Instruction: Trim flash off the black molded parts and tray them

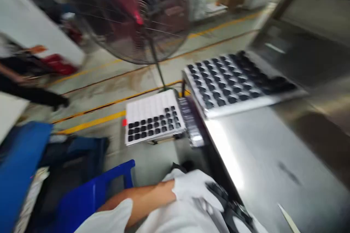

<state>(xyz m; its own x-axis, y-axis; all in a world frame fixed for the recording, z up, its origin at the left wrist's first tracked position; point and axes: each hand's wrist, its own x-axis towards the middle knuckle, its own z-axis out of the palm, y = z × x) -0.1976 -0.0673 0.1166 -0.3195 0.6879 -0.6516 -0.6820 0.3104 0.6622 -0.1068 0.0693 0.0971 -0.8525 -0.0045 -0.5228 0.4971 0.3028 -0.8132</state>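
Observation:
My left hand (195, 187), in a white glove, is low in the middle of the view, in front of my white clothing and beside the steel table's edge. Its fingers curl around dark, shiny black pieces (218, 194); blur hides what kind they are. More black and white shapes lie at the bottom edge, where my right hand seems to be, but its fingers cannot be made out. Ahead of my left hand, a white tray (147, 109) holds rows of small black parts in its nearer half. A larger tray (246, 100) on the table carries many black round parts.
A steel table (262, 145) fills the right side, with a pale pointed strip (288, 218) on it. A large fan (139, 18) stands ahead. A blue plastic chair (93, 193) is at lower left. Another person's arm (12, 72) shows at far left.

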